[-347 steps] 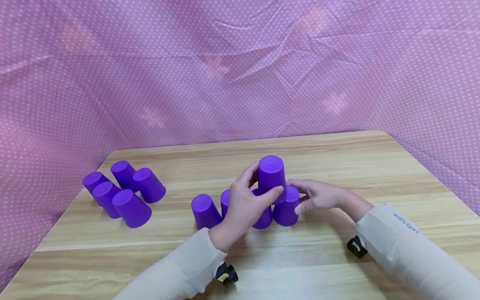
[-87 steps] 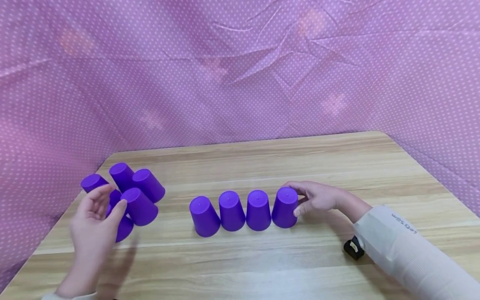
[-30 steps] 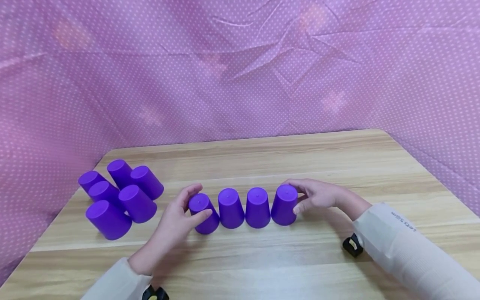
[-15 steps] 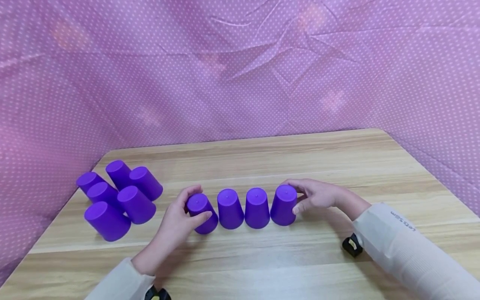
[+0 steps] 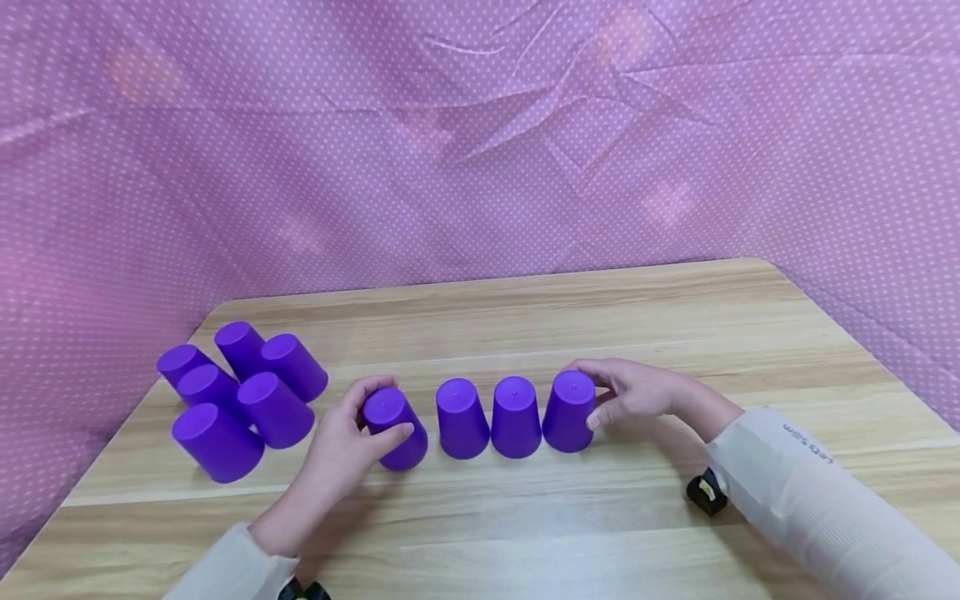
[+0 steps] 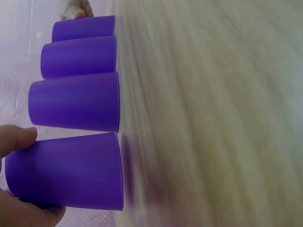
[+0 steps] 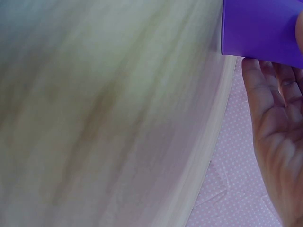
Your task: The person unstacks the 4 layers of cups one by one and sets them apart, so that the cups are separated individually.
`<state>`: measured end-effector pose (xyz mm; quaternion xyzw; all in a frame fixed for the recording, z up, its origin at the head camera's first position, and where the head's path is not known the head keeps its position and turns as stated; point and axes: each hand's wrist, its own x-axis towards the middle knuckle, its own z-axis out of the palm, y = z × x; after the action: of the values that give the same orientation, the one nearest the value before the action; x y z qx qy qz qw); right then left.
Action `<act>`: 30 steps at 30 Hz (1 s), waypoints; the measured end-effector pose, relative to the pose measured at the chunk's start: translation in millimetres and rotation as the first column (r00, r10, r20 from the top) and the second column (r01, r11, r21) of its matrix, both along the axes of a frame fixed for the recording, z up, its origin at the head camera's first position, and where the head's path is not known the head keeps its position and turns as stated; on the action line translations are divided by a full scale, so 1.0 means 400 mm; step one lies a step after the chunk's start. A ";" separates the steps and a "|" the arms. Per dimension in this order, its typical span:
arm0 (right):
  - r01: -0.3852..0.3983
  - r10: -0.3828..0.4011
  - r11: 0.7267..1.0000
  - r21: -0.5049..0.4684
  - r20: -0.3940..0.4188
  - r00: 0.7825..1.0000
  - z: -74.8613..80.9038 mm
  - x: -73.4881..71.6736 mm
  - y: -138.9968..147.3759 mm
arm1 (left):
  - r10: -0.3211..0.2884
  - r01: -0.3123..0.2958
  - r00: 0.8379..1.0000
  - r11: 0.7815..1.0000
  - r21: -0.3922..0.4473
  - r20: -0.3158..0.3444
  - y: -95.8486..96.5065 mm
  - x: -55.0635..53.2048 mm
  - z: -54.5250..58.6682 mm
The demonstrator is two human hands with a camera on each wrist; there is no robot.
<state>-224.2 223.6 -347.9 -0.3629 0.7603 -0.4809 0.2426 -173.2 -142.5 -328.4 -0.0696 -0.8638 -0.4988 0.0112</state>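
My left hand (image 5: 339, 443) grips the leftmost upturned purple cup (image 5: 403, 435) of a row, thumb in front and fingers behind. In the left wrist view this cup (image 6: 71, 175) tilts slightly, with a shadow beside its rim. A gap separates it from two more upturned purple cups, the nearer one (image 5: 462, 427) and the one beside it (image 5: 515, 425). At the row's right end, my right hand (image 5: 637, 392) holds the last purple cup (image 5: 567, 421) between thumb and fingers. The right wrist view shows part of that cup (image 7: 260, 33) with the fingers along its side.
Several more upturned purple cups stand close together on the left of the wooden table (image 5: 600, 533), the nearest cup (image 5: 219, 446) toward the front. A pink dotted cloth (image 5: 480, 150) hangs behind and at both sides.
The cup above the row has gone, and the left group has one more cup. My left hand has come back to the row's leftmost cup and shifted it slightly left. My right hand stays put.
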 end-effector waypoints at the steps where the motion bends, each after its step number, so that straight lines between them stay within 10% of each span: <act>1: 0.001 -0.001 1.000 0.003 -0.004 1.000 0.000 0.000 0.001 | 0.002 -0.002 1.000 1.000 -0.006 0.001 -0.004 0.002 0.003; 30: -0.002 0.002 1.000 0.005 -0.029 1.000 -0.001 0.000 0.003 | 0.229 -0.251 0.962 0.956 -0.152 -0.150 -0.161 0.027 0.030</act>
<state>-224.1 224.9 -348.1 -0.3699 0.7645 -0.4736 0.2332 -162.2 -206.8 -316.6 0.0026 -0.9026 -0.4127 0.1223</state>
